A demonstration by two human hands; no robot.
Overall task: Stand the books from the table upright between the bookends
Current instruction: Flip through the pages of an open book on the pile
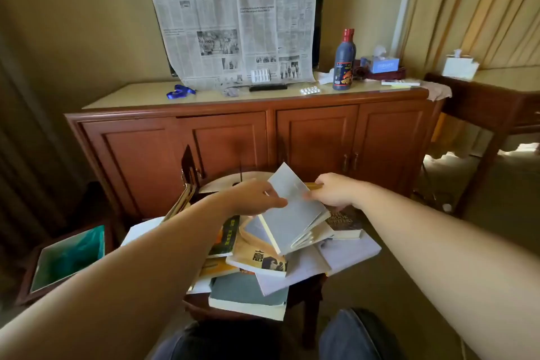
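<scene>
Head-cam view, looking down at a small table (pixel 201 305) piled w/ books. Both bare arms reach fwd over the pile.

The left hand (pixel 252 196) and right hand (pixel 336 190) meet on one grey-white book (pixel 292 213), lifted above the pile. Left thumb and fingers pinch its left edge; right hand grips its right side, fingers curled round it. The book is tilted, cover facing up toward the camera; long axis runs from far-left corner, high, down to near-right, where the page block shows. It's held just above other books, approx. centre of the table.

Below lies a loose heap of books (pixel 257 261), flat and overlapping at mixed angles: one w/ a yellow-black cover, a dark one at right, a grey-blue one nearest the viewer. A dark bookend (pixel 189 168) stands at the table's far-left edge; a book leans beside it.

Behind: a wooden cabinet (pixel 233 140) holding a newspaper (pixel 230 20) draped over a screen, a dark bottle w/ red cap (pixel 344 61), a tissue box (pixel 384 64). A bin w/ green liner (pixel 68 257) sits on the floor at left.
</scene>
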